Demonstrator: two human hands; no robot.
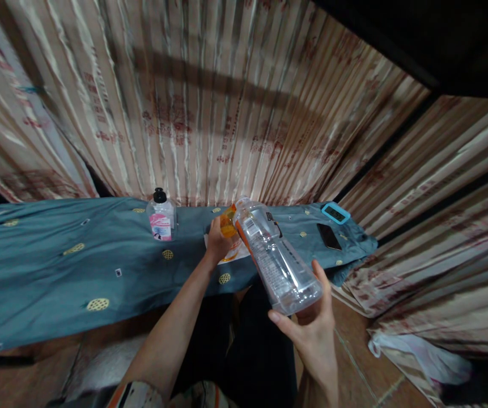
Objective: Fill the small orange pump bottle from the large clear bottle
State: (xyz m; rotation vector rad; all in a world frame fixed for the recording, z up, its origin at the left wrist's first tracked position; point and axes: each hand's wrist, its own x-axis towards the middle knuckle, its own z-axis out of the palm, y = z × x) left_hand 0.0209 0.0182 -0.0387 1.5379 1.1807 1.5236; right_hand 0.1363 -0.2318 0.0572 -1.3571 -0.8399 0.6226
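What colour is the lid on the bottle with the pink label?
The lid is black. It shows in the head view, the only one.

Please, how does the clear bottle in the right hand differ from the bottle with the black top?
The clear bottle is tilted, its base in the right hand; the black-topped bottle stands upright on the cloth.
The clear bottle carries dark and white print, the black-topped bottle a pink-and-white label.
The clear bottle looks longer, though nearer the camera, than the black-topped bottle.
Both have see-through bodies.
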